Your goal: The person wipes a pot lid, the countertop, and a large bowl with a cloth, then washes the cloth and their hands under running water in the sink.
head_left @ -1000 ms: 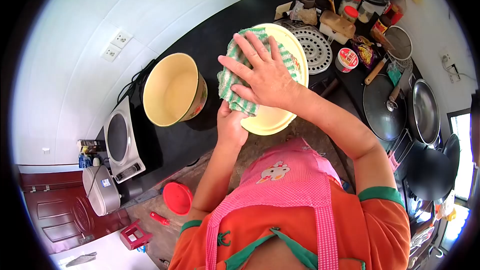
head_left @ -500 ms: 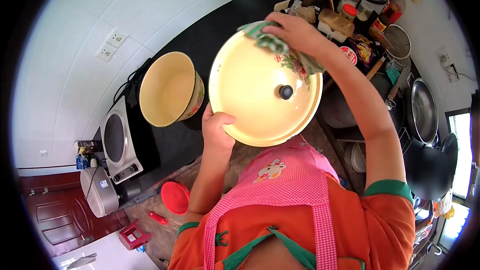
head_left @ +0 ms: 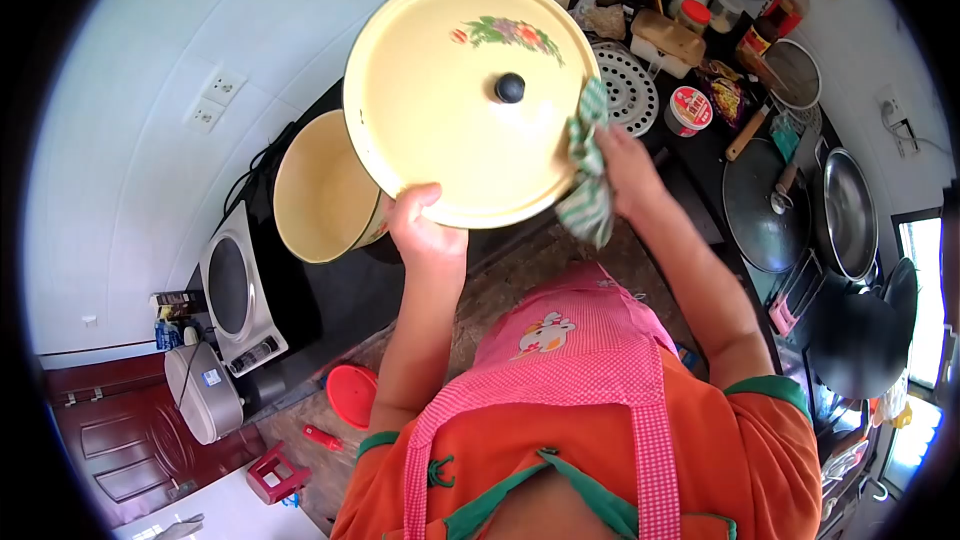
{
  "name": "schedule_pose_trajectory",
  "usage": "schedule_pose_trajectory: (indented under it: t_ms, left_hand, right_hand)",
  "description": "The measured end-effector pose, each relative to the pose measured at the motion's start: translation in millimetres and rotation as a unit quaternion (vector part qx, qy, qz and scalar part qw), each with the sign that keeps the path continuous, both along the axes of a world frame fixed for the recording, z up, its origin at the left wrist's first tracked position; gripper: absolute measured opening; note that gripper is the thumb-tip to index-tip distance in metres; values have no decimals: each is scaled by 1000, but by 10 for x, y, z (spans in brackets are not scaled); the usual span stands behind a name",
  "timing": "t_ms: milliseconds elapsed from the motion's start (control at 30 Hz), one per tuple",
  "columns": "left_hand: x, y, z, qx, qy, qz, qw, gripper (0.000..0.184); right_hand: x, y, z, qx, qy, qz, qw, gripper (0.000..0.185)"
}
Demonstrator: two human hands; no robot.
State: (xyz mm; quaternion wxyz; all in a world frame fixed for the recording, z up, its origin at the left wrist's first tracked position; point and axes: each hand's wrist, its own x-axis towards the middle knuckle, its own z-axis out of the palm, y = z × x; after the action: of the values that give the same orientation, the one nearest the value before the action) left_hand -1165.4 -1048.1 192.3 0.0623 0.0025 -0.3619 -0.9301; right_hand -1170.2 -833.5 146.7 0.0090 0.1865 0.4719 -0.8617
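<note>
A cream enamel pot lid with a black knob and a painted flower pattern is held up over the counter, its top facing me. My left hand grips its lower rim, thumb on the top face. At the lid's right edge, my right hand is closed on a green-and-white striped cloth, which touches the rim and hangs down. Behind the lid, to the left, stands the matching cream enamel pot, its open mouth partly covered by the lid.
An induction cooker and a rice cooker are on the left. To the right lie a perforated steamer plate, a red-and-white tub, a wok, jars and a strainer. A red basin is below the counter.
The lid has moved up and to the left with my left hand. My right hand has brought the cloth from the lid's top edge down to its right edge, uncovering the steamer plate.
</note>
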Motion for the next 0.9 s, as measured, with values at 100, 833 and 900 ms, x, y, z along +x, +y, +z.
schedule_pose_trajectory:
  t_ms: [100,833,900]
  left_hand:
    - [-51,68,-81,-28,-10,-30,999,57]
    - [27,175,-187,-55,-13,22,998,50]
    - [-31,220,-212,-38,2,37,999,53]
  right_hand:
    - [-59,-68,-201,-100,5,-36,994,22]
    - [-311,360,-191,436,-20,-62,898,33]
    - [-103,16,-388,460,-55,-39,885,32]
